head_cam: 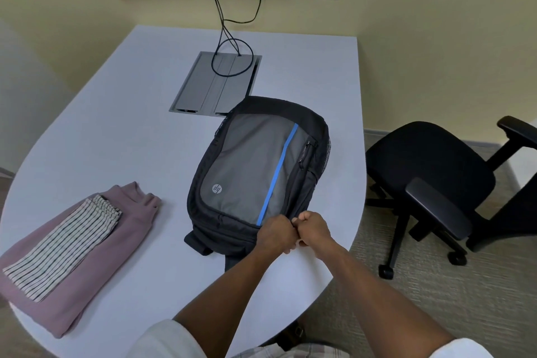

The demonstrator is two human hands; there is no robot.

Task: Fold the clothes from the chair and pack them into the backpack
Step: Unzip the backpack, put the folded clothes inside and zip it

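My left hand [276, 234] and right hand [313, 231], knuckles touching, both pinch the near edge of the backpack [255, 171] on the tabletop [130, 131].

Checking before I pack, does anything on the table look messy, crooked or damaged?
Nothing stands out. The striped garment lies folded on the folded pink top, and the backpack lies flat, with both hands at its near edge.

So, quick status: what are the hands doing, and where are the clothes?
Left hand and right hand both gripping the backpack at its near edge. Folded clothes stacked on the table, not packed. Chair bare. Nothing in the way.
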